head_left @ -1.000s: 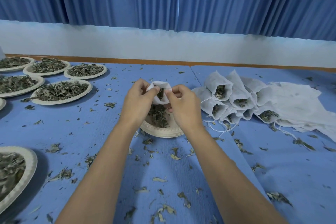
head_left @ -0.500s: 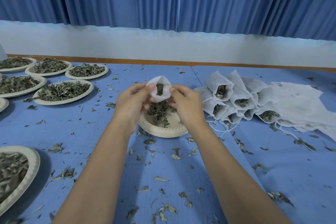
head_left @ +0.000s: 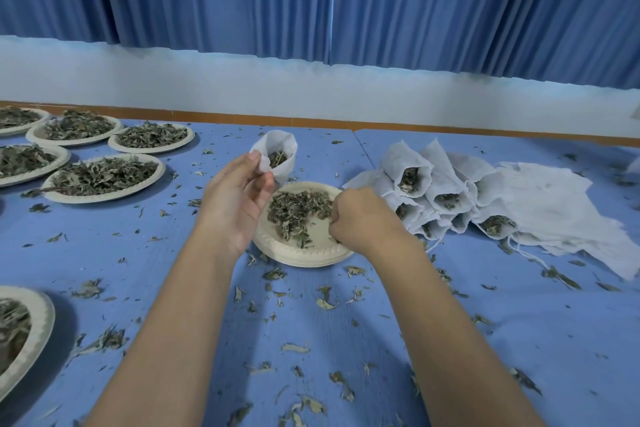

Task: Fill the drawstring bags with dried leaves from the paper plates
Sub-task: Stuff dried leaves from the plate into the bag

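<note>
A small white drawstring bag [head_left: 277,156] hangs open-mouthed above the table, with dried leaves showing inside. My left hand [head_left: 235,198] pinches its near rim and holds it up. Below and to the right sits a stack of paper plates [head_left: 304,253] with a loose heap of dried leaves [head_left: 294,210] on top. My right hand [head_left: 360,222] reaches down onto the plate's right side, its fingers curled into the leaves there.
Several filled white bags [head_left: 426,194] lie piled right of the plate, beside flat unfilled bags [head_left: 554,208]. Several leaf-laden plates [head_left: 104,177] stand at the far left, and another plate [head_left: 24,333] at the near left. Leaf scraps litter the blue table [head_left: 519,340].
My right hand let go of the bag's rim and dropped to the plate's leaves. My left hand now holds the bag alone, slightly further left.
</note>
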The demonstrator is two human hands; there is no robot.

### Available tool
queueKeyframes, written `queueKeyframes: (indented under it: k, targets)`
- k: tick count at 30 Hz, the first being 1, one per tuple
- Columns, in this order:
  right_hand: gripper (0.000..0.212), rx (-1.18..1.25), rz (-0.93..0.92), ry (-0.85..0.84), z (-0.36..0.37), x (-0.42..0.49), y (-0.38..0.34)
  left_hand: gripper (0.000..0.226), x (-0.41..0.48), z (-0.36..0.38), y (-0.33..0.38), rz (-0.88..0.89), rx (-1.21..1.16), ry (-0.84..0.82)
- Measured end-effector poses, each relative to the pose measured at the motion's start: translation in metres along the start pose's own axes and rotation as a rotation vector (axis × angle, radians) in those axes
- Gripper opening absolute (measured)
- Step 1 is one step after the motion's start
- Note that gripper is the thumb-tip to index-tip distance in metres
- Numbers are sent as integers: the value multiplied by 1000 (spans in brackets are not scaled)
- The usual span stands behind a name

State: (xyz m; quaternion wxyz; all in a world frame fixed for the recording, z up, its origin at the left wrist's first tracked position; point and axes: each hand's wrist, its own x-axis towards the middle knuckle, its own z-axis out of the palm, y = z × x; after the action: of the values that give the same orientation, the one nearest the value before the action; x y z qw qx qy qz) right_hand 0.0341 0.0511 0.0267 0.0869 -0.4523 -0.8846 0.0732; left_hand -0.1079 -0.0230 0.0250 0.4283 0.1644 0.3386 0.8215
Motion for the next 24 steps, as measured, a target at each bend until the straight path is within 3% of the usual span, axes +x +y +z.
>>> queueKeyframes:
  k: [4, 8, 10, 12, 16, 21, 24]
  targets:
    - [18, 50, -33, 1, 13, 5, -10, 7, -1, 2, -4, -1, 14, 3]
    - [27, 533, -10, 136, 18, 5, -14, 5, -1, 3, -6, 0, 24, -8]
    - [28, 659, 36, 265, 14, 7, -6, 5, -1, 3, -6, -4, 20, -10]
    - [32, 575, 62, 330, 12, 9, 6, 5, -1, 2, -6, -7, 13, -1]
    - [43, 283, 135, 296, 15, 9, 26, 5, -2, 2, -5, -14, 0, 13]
    - [34, 206, 218, 249, 19, 9, 31, 5, -2, 2, -6, -25, -5, 25]
    - [34, 186, 181, 349, 22, 9, 23, 5, -1, 2, -6, -30, 7, 26]
